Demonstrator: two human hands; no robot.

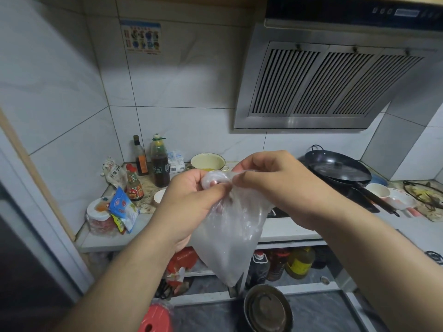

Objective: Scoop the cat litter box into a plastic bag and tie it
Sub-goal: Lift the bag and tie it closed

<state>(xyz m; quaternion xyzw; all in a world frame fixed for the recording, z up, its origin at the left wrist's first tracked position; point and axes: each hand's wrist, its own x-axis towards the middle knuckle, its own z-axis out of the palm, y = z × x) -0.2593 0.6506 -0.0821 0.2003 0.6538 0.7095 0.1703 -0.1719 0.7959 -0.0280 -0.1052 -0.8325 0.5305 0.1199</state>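
I hold a thin, clear plastic bag (230, 236) up in front of me over the kitchen counter (282, 230). My left hand (189, 202) is curled around the bunched top of the bag, where the film is wound into a small cloudy coil against my thumb. My right hand (285, 185) pinches the same gathered plastic from the other side, fingers bent tight on it. Below my hands the bag hangs loose and crinkled, narrowing to a point at the bottom; I cannot tell what is in it.

Behind the bag on the counter stands a cream enamel pot (208, 161) with something yellow at the bottom. Left of it are a tall dark sauce bottle (160, 161), a slimmer brown bottle (140, 156) and some crumpled snack packets (123, 209). To the right a black wok (338, 167) sits on the stove with a glass lid in it, and just beyond are small white bowls (393, 196). A ribbed steel range hood (330, 80) hangs above. Under the counter are oil bottles (299, 262), and on the floor a round metal pot (268, 307) and something red plastic (155, 318).
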